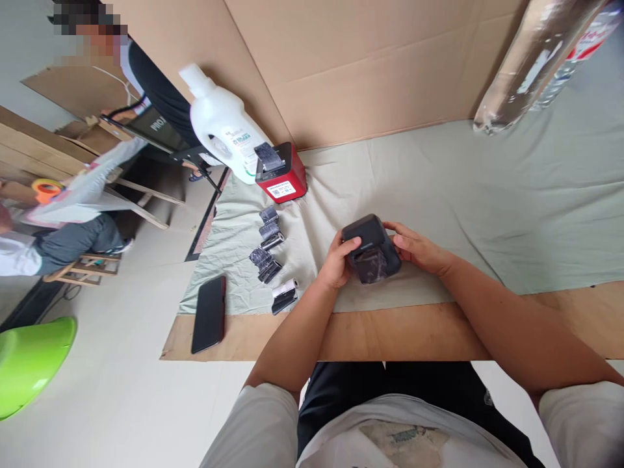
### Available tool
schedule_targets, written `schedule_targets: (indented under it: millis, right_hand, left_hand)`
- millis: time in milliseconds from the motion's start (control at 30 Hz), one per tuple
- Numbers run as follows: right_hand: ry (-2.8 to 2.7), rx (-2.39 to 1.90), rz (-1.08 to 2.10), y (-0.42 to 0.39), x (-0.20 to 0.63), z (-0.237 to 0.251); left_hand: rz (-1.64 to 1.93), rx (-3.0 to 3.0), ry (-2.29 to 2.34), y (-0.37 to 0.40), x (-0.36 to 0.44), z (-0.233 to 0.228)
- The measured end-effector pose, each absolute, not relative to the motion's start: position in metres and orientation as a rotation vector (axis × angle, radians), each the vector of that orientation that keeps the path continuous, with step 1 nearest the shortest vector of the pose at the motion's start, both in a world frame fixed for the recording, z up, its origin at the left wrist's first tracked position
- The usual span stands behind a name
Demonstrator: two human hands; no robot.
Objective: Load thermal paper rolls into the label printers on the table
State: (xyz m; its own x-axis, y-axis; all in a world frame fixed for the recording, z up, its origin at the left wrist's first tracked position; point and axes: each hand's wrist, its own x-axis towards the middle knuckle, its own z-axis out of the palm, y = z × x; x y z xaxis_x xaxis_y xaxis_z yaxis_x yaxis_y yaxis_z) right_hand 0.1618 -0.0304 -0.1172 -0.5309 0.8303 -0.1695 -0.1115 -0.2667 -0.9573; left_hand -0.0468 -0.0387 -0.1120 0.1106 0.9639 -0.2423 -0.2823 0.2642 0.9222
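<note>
L hand (341, 261), R hand (418, 251): grip pinching 1 blk device (372, 239), 3 rolls (284, 298) nearby.

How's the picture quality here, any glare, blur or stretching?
Head view: light looks soft, shadows faint; bright streaks on the plastic-wrapped package; wide-angle stretch seems to tilt the white bottle; a pixelated patch at upper left; black device fairly clear, fine print on the white label unreadable.

left fingers (349, 246): partly hidden | green tub (39, 361): cut off | white label (281, 190): illegible
</note>
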Motion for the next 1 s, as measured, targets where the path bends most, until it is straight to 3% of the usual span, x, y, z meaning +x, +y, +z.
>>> schedule_targets:
  millis: [167,367,667,1000]
  right_hand:
    - [-1.275,-1.001,1.888,-0.035,0.155,-0.118]
    - [-1.07,-1.096,1.725,-0.009,0.16,-0.118]
    - [-0.755,-1.665,0.954,0.126,0.32,-0.091]
    - [-0.754,-1.956,0.476,0.128,0.38,-0.106]
  left_hand:
    - [1.232,0.73,1.13,-0.033,-0.046,-0.117]
    - [1.078,0.821,1.078,-0.037,-0.045,-0.115]
    - [0.78,1.06,1.287,-0.037,-0.044,-0.109]
    - [0.73,1.105,1.363,-0.038,-0.041,-0.104]
